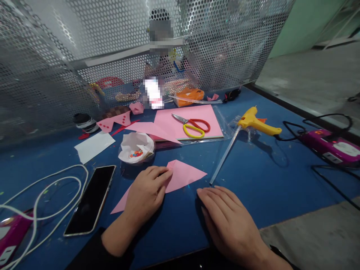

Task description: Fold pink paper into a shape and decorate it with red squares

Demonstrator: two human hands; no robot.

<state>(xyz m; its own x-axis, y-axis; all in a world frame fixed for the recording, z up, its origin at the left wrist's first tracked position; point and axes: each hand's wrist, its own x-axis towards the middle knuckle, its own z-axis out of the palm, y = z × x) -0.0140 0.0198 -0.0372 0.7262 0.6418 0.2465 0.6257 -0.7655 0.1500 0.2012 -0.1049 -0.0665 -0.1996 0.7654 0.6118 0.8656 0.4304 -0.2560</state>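
A folded piece of pink paper (184, 176) lies on the blue table, its points spread to the left and right. My left hand (149, 189) is closed over its middle, fingertips pressed at the small fold near the top; part of the paper is hidden beneath it. My right hand (225, 213) rests on the table to the right of the paper, fingers stretched out side by side, holding nothing. Just beyond its fingertips is the end of a clear glue stick (225, 159), which sticks out of a yellow glue gun (258, 123).
Scissors (194, 125) lie on pink sheets (165, 118) in a plastic sleeve. A paper-lined bowl (136, 148) holds small colourful bits. A phone (91, 200) and white cable (60, 180) are left. A purple power strip (332, 146) is right. Behind a perforated metal screen (112, 48) sits another person.
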